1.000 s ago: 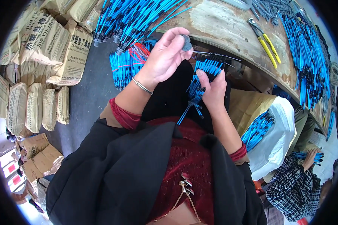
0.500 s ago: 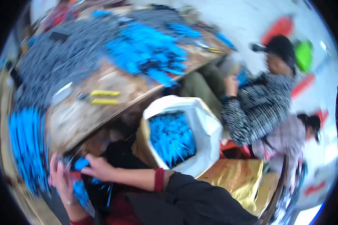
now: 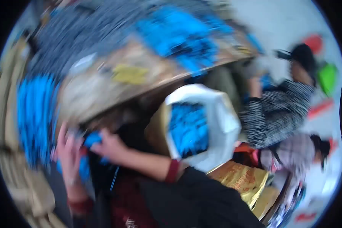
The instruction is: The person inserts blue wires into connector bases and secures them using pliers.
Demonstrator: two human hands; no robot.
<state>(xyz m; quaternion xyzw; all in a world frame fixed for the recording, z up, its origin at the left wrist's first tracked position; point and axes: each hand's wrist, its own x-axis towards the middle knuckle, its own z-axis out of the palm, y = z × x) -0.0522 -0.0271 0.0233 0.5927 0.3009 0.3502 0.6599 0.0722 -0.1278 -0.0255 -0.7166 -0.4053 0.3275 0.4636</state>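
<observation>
Blue rods [image 3: 92,139], one bunch, gripped by your right hand [image 3: 113,147]; left hand [image 3: 70,152] fingers too blurry to tell, tbh. One open sack [image 3: 223,123] by the counter's [image 3: 83,91] near edge.

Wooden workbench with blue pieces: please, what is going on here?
The person's right hand holds thin blue pieces near the wooden workbench; the left hand is beside it, too blurred to tell what it holds. An open sack with white lining contains more blue pieces. On the workbench lie a grey heap, a blue heap and a blurred yellow tool. A co-worker in a black-and-white top is right of the sack.
</observation>
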